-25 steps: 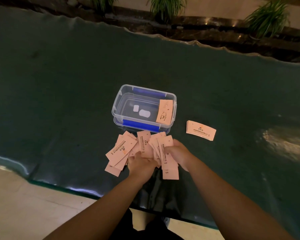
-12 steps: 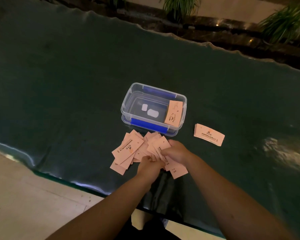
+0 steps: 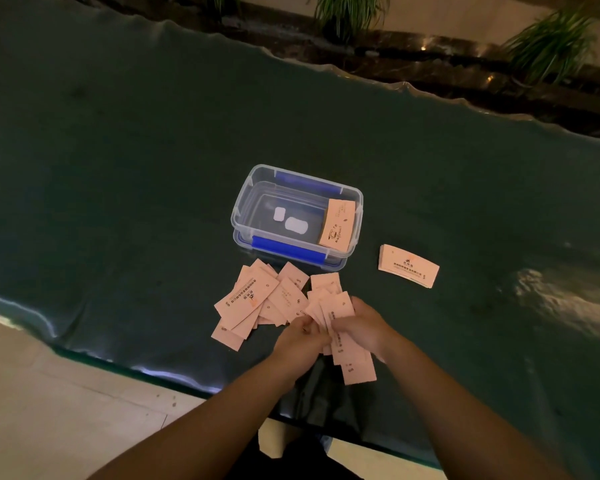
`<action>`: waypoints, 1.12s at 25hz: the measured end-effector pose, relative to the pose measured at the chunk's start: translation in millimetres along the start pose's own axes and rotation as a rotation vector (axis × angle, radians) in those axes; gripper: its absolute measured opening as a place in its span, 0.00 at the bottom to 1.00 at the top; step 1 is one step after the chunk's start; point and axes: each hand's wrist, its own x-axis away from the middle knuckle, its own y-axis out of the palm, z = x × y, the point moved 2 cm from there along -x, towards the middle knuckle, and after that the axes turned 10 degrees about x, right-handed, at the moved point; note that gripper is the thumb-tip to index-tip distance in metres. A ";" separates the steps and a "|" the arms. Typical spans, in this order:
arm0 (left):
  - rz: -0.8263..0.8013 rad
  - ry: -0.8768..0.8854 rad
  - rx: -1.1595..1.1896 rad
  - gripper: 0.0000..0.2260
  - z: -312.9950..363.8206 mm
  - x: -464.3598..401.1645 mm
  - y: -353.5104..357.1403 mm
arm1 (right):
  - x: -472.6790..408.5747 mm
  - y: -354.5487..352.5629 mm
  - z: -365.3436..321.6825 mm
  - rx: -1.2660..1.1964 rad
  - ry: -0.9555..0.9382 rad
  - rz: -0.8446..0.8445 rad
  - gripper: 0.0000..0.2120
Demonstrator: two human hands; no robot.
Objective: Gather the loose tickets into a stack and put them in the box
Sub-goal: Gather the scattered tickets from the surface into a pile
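Pale pink loose tickets (image 3: 257, 304) lie fanned on the dark green tablecloth just in front of a clear plastic box (image 3: 243, 206) with blue clips. One stack of tickets (image 3: 338, 225) leans inside the box at its right end. Another neat ticket stack (image 3: 408, 266) lies on the cloth to the right of the box. My right hand (image 3: 361, 329) grips a bunch of tickets (image 3: 355, 363) that sticks out above and below it. My left hand (image 3: 300, 341) touches the same bunch from the left, fingers curled on its edge.
The green cloth (image 3: 118, 168) covers a long table whose near edge runs under my forearms. Pale floor tiles (image 3: 49, 410) lie below at the left. Potted plants (image 3: 347, 12) stand behind the far edge. A bright glare patch (image 3: 561, 299) marks the cloth at the right.
My hands have drawn part of the pile into a bunch, apart from the fanned tickets at the left. The camera view has shifted a little.
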 end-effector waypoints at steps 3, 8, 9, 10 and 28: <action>0.053 0.067 -0.162 0.16 2.5 -2.2 -2.9 | 5.5 -3.5 6.0 -0.098 0.042 0.019 0.14; 0.261 0.020 -0.042 0.34 8.0 -2.7 -19.9 | 9.8 -9.6 0.3 -0.097 0.039 0.035 0.23; 0.252 0.007 0.006 0.33 7.4 -2.2 -21.5 | 10.0 -9.6 -4.7 -0.081 0.015 0.032 0.25; 0.221 -0.002 0.031 0.31 6.5 -1.2 -21.4 | 9.6 -8.8 -10.5 -0.067 -0.013 0.023 0.26; 0.590 0.404 -0.815 0.37 22.0 -27.6 -109.7 | 13.6 5.5 -38.3 -0.042 0.012 0.007 0.25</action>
